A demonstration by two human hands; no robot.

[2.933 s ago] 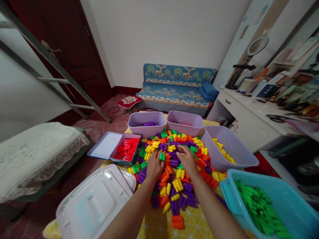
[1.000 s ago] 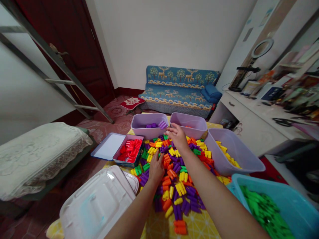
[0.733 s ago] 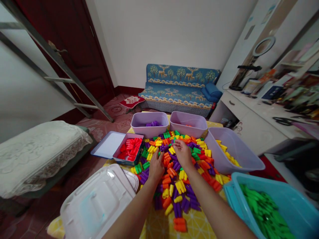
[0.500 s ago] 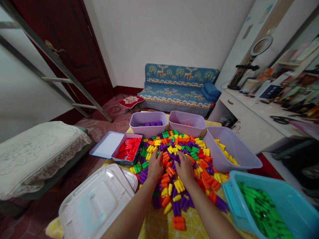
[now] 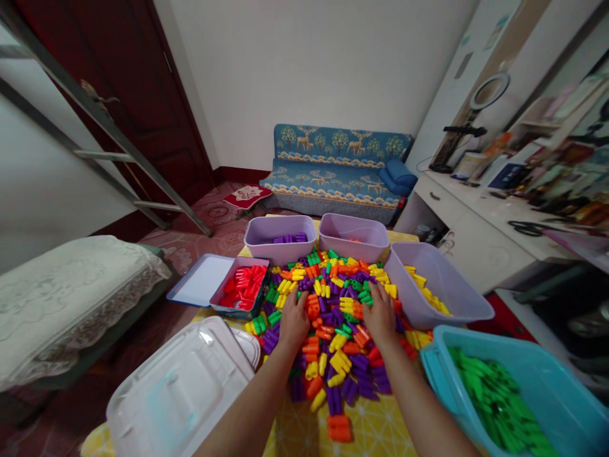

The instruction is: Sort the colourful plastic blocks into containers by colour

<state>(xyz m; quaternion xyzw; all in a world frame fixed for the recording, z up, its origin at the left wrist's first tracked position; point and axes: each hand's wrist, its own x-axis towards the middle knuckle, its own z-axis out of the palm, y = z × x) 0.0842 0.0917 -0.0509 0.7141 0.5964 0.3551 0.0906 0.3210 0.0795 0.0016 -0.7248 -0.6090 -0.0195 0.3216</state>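
Observation:
A broad heap of plastic connector pieces [image 5: 339, 343] in yellow, orange, purple and green covers the middle of the table. On its left side rests my left hand [image 5: 294, 320], fingers curled around a green connector piece [image 5: 299, 294] that shows at the fingertips. My right hand [image 5: 381, 317] lies over the right part of the heap with its fingers apart, close to several green pieces [image 5: 365, 297]. What lies beneath both palms is hidden.
Purple bins hold purple [image 5: 280, 222], orange [image 5: 354, 219] and yellow pieces [image 5: 440, 260]. A tin [image 5: 264, 279] contains red pieces; a blue tub [image 5: 533, 355] contains green ones. A pale lid [image 5: 176, 393] lies at left. Beyond stand a sofa [image 5: 337, 171] and a ladder [image 5: 124, 152].
My right hand has moved to the right across the heap, and pieces near it have shifted. My left hand stays at nearly the same spot. The view has turned slightly.

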